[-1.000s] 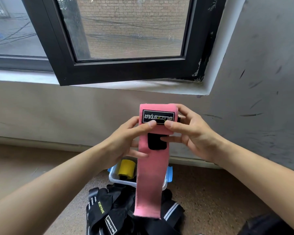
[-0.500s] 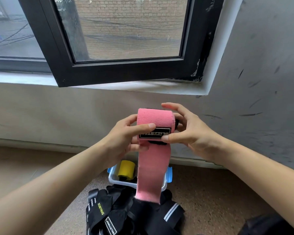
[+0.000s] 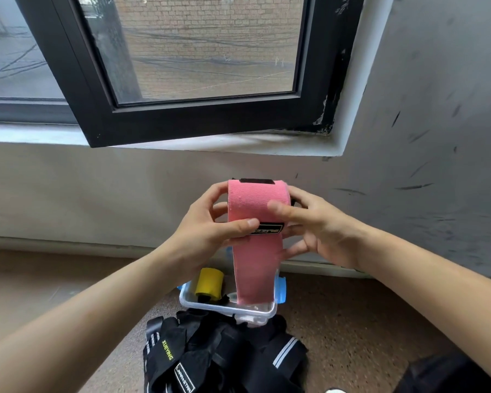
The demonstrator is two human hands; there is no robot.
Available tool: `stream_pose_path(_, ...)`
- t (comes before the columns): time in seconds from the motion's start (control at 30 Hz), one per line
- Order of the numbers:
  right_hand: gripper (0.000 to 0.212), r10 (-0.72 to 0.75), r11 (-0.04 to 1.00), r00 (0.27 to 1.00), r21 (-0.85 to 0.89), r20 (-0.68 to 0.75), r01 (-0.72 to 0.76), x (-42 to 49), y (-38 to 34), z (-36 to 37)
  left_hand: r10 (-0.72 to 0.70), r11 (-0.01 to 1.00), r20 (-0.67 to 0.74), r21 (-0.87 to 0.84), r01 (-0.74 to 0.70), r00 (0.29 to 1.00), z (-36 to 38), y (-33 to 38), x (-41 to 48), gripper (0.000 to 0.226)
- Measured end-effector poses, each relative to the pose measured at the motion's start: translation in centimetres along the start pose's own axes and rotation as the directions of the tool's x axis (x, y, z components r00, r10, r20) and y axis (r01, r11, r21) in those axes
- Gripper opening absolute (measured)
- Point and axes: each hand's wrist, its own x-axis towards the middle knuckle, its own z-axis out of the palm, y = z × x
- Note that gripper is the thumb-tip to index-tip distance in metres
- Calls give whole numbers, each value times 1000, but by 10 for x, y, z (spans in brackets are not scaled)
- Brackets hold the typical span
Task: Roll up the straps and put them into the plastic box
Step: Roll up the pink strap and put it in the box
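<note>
Head view: ribbed pink strap (image 3: 257, 202), half rolled, held mid-scene; tail hanging over plastic box (image 3: 227, 309).
Left hand (image 3: 207, 231): fingers curled round rolled part, thumb on black label (image 3: 267, 229).
Right hand (image 3: 318, 231): pinching rolled part's right end.

The pink strap (image 3: 255, 262) hides part of the box (image 3: 227, 310); its label (image 3: 268, 229) is unreadable; the black straps (image 3: 219, 355) run off the bottom edge.
</note>
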Motion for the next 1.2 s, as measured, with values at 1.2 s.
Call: stream_pose_path(1.2, 65, 56, 995, 997, 74, 52, -60, 4, 7, 7, -20, 997, 26, 80, 18, 999, -7, 8, -4, 68)
